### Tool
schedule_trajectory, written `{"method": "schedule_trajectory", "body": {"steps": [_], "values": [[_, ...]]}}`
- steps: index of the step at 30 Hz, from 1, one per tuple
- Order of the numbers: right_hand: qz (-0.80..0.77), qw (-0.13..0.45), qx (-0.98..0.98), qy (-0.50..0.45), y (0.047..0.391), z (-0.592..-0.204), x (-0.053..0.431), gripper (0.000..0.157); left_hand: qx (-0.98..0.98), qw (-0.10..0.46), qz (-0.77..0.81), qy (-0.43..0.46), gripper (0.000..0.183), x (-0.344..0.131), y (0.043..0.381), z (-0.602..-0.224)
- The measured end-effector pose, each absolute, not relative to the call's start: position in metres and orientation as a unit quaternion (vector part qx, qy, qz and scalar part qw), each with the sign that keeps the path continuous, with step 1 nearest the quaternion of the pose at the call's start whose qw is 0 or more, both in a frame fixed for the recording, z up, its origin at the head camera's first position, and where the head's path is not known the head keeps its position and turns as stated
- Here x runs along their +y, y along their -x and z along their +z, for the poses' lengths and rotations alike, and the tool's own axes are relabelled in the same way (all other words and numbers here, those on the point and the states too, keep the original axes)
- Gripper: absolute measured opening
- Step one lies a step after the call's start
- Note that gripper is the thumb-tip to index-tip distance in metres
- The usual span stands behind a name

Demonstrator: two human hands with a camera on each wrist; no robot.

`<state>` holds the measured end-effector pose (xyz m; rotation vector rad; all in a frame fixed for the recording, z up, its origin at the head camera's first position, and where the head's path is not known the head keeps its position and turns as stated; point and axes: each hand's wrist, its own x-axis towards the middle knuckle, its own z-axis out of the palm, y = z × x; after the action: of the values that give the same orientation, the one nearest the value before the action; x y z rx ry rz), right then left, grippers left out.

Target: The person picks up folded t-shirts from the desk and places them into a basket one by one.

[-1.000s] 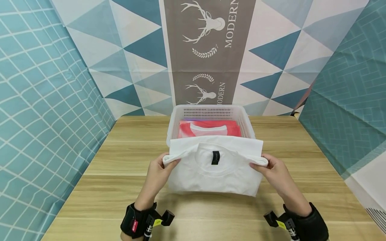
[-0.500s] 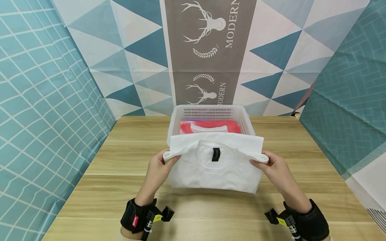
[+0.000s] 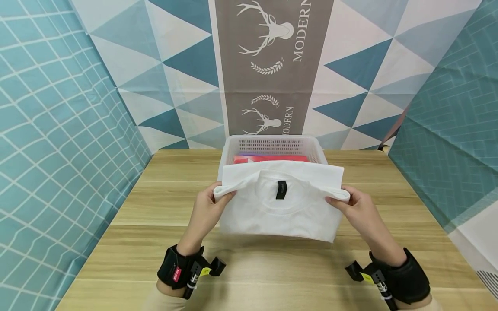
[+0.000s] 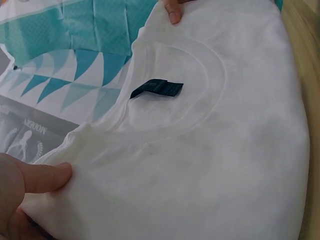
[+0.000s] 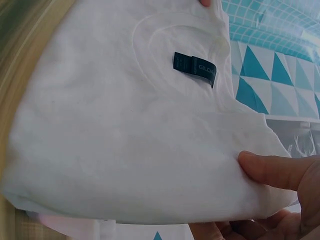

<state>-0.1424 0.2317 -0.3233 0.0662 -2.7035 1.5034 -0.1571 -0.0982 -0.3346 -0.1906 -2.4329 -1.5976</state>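
Observation:
A folded white T-shirt (image 3: 280, 211) with a round neckline and a black label (image 3: 282, 190) hangs between both hands, in front of the basket and overlapping its near side. My left hand (image 3: 208, 207) pinches its upper left corner, thumb on top. At the upper right corner my right hand (image 3: 358, 207) pinches it the same way. In the left wrist view the thumb (image 4: 50, 176) presses on the white cloth. The right wrist view shows the other thumb (image 5: 267, 167) on top, with fingers beneath the shirt. Behind it, a white plastic basket (image 3: 272, 143) holds red folded cloth (image 3: 280, 158).
The basket stands at the back of a wooden table (image 3: 163, 194), against a patterned wall cloth (image 3: 186, 65). Tiled blue sheeting (image 3: 58, 129) borders the left side and a teal sheet (image 3: 455, 121) the right. Black straps with cameras sit on both wrists.
Both hands have moved forward and slightly up in the head view, carrying the T-shirt farther over the basket. Less of the red cloth shows now. The hold on both corners looks unchanged.

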Motion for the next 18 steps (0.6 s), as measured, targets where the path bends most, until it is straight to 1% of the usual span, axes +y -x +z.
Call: {"method": "schedule_trajectory", "body": {"steps": [9,18], "values": [[0.487,0.043,-0.872,-0.023,0.149,-0.315,0.234,0.039,-0.825,0.136,-0.542,0.085,0.023,-0.094,0.165,-0.328],[0.503,0.039,-0.863,-0.019,0.160,-0.310,0.237,0.042,-0.826,0.144,-0.538,0.091,0.025,-0.094,0.176,-0.323]]}}
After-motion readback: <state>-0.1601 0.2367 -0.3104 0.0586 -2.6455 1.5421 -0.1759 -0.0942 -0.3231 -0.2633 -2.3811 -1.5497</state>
